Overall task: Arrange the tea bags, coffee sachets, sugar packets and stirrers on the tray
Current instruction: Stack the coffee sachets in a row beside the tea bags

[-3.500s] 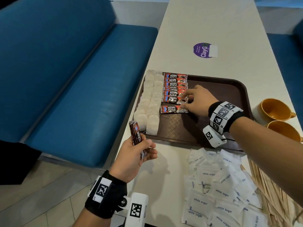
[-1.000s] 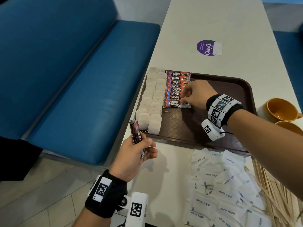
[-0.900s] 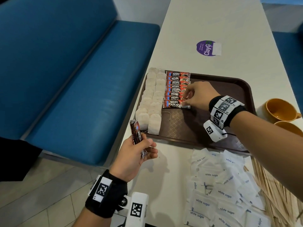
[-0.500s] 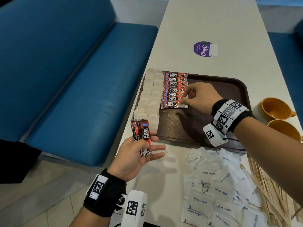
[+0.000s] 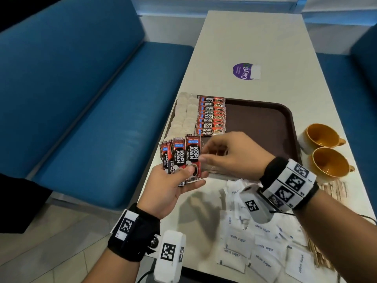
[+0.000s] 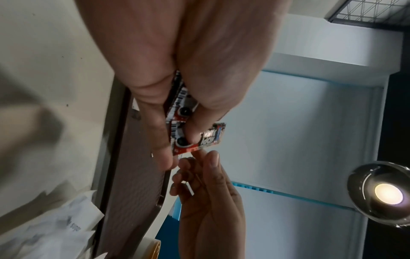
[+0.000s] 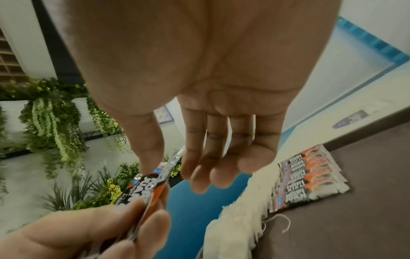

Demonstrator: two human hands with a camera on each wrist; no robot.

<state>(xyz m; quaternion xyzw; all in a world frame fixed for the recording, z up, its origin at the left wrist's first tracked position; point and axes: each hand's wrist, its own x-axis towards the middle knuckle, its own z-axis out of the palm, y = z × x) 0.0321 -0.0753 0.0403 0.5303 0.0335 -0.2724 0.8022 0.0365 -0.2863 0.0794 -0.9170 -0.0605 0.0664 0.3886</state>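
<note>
My left hand (image 5: 183, 176) grips a fan of several red coffee sachets (image 5: 181, 156) upright at the near left corner of the brown tray (image 5: 265, 123). My right hand (image 5: 212, 158) reaches to the rightmost sachet. In the right wrist view its thumb and fingers (image 7: 199, 175) stand apart on either side of the sachet's top edge (image 7: 175, 157). On the tray lie two columns of tea bags (image 5: 183, 117) and a column of coffee sachets (image 5: 211, 117). White sugar packets (image 5: 255, 248) and wooden stirrers (image 5: 334, 190) lie on the table in front of the tray.
Two orange cups (image 5: 320, 135) stand right of the tray. A purple sticker (image 5: 244, 71) is on the table beyond it. A blue bench (image 5: 91, 119) runs along the table's left edge. The tray's right half shows bare brown surface.
My right hand left the sachet column on the tray and came back to my left hand. My left hand spread its sachets into a fan and raised them.
</note>
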